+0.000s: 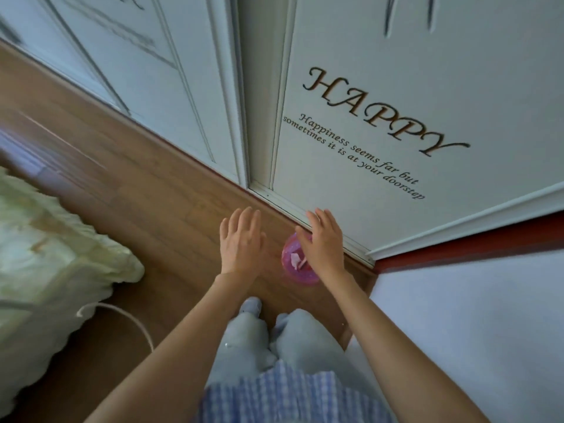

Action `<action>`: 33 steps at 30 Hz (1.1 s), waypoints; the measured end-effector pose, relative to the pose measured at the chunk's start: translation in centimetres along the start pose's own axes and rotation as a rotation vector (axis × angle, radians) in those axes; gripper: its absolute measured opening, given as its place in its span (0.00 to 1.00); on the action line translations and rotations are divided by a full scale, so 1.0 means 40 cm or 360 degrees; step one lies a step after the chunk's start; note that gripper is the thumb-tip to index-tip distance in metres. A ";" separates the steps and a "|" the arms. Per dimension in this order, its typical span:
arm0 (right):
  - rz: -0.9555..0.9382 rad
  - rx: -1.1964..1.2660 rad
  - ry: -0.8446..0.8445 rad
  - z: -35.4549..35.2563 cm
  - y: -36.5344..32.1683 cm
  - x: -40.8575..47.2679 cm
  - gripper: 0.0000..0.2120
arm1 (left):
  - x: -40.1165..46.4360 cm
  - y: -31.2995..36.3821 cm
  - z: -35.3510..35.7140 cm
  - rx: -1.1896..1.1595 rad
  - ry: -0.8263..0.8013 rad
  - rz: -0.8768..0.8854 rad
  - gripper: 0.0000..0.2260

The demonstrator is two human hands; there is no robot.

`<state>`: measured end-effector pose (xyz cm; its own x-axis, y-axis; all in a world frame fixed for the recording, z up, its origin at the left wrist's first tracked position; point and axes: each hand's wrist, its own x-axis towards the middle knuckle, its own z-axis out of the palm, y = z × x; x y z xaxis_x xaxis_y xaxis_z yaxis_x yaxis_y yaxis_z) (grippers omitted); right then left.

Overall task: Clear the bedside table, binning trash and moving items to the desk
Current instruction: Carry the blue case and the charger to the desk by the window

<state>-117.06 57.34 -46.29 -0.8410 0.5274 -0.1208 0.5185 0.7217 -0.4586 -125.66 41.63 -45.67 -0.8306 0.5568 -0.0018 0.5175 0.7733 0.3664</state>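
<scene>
Head view, both hands spread empty, right hand above pink bin

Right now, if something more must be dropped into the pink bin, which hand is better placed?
Right. The right hand hangs open directly over the pink bin, partly covering it. The left hand, also open and empty, is beside it over bare floor.

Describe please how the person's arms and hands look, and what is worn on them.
Both arms are bare up to the picture's edge, with no sleeve showing. The left hand and the right hand wear no glove, ring, watch or bracelet that I can see.
</scene>
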 end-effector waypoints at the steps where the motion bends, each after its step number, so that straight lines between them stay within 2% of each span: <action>1: -0.0045 0.0009 -0.0008 -0.010 -0.012 0.002 0.23 | -0.014 0.004 -0.015 -0.0003 0.0029 -0.0045 0.20; 9: -0.0558 -0.0039 -0.0199 -0.057 -0.093 0.021 0.23 | -0.116 0.031 -0.087 0.0064 0.0259 -0.0628 0.24; 17: -0.1114 -0.0109 -0.0452 0.000 -0.271 -0.050 0.23 | -0.346 -0.052 -0.130 0.0146 0.0432 -0.1155 0.22; 24: -0.1620 -0.0147 -0.0590 0.080 -0.513 -0.225 0.23 | -0.610 -0.168 -0.224 0.0206 0.0629 -0.1584 0.22; 33: -0.2117 -0.0171 -0.0753 0.234 -0.839 -0.578 0.24 | -1.012 -0.357 -0.352 0.0229 0.0814 -0.2011 0.22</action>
<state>-116.47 16.72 -36.33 -0.6644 -0.7455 0.0529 -0.6992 0.5950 -0.3962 -102.30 3.79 -37.73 -0.7150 -0.6930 0.0924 -0.6512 0.7082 0.2729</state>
